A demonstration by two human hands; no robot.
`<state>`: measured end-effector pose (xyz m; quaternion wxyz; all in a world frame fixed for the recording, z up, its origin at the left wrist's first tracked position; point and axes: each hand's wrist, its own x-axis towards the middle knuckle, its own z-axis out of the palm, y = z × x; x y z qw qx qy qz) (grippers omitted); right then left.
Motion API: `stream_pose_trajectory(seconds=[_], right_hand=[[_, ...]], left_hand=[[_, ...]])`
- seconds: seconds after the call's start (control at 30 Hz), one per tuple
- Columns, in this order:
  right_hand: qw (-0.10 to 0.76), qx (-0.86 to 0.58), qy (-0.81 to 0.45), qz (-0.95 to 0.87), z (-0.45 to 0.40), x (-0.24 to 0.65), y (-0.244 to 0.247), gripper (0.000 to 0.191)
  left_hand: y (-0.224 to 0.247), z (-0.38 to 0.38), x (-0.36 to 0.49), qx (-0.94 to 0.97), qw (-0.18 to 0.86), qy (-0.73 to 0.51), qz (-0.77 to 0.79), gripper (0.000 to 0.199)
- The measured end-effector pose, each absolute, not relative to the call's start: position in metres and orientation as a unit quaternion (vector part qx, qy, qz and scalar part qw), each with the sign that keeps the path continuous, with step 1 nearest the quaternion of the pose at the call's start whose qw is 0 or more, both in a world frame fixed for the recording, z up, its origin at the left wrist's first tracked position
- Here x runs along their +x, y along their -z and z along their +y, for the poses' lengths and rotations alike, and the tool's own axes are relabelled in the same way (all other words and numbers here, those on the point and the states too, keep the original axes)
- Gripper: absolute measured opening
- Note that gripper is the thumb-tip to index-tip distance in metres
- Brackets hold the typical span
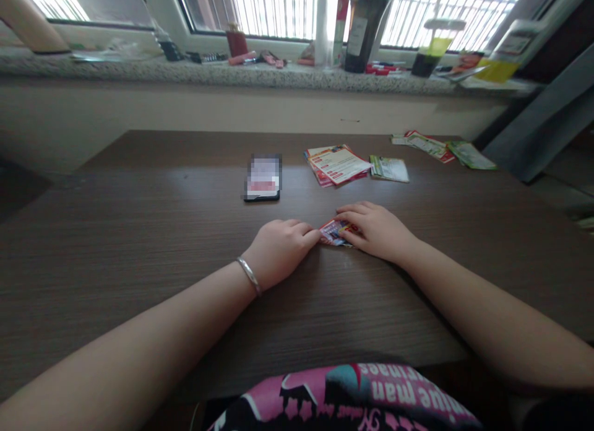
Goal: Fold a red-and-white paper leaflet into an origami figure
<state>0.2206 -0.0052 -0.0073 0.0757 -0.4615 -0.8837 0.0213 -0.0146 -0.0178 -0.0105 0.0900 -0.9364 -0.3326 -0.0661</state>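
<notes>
- Head view: printed leaflet (328, 234) lies near the middle of the tabletop (139, 233).
- Left hand (281, 248): fingers curled, tips at the leaflet's left edge; grip cannot be determined.
- Right hand (374, 228): fingers part-bent, slightly spread over the leaflet; grip cannot be determined.
- Farther: phone (263, 178), left; red-edged sheets (338, 163), right of the phone.

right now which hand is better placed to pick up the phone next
Left, most likely: the left hand is close to the near side of the phone, while the right hand is farther off, covering part of the colourful card.
</notes>
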Motion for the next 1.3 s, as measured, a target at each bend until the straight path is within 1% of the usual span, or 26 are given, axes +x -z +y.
stream_pose_trajectory(seconds=[0.27, 0.47, 0.63, 0.87, 0.97, 1.1, 1.2, 1.3], right_hand=[[0.067, -0.476, 0.006, -0.877, -0.004, 0.22, 0.004, 0.034], [0.079, -0.484, -0.062, -0.869, -0.003, 0.22, 0.003, 0.029], [0.07, -0.48, -0.088, -0.87, -0.005, 0.222, -0.003, 0.033], [0.054, -0.463, -0.074, -0.882, -0.004, 0.225, -0.006, 0.036], [0.054, -0.484, -0.068, -0.87, -0.003, 0.228, -0.005, 0.035], [0.042, -0.529, -0.049, -0.846, -0.002, 0.233, -0.001, 0.042], [0.036, -0.55, -0.052, -0.833, -0.003, 0.234, 0.001, 0.047], [0.032, -0.555, -0.041, -0.83, -0.005, 0.231, 0.001, 0.052]], left_hand=[[0.015, -0.015, -0.016, -0.938, 0.075, 0.083, -0.327, 0.023], [0.019, -0.013, -0.013, -0.933, 0.083, 0.092, -0.338, 0.021], [0.016, -0.015, -0.012, -0.93, 0.081, 0.087, -0.346, 0.02], [0.012, -0.017, -0.01, -0.927, 0.083, 0.071, -0.36, 0.019], [0.012, -0.017, -0.01, -0.925, 0.086, 0.068, -0.364, 0.018], [0.013, -0.019, -0.011, -0.926, 0.091, 0.054, -0.363, 0.017], [0.012, -0.02, -0.012, -0.929, 0.093, 0.05, -0.353, 0.02], [0.012, -0.021, -0.011, -0.935, 0.101, 0.062, -0.335, 0.036]])
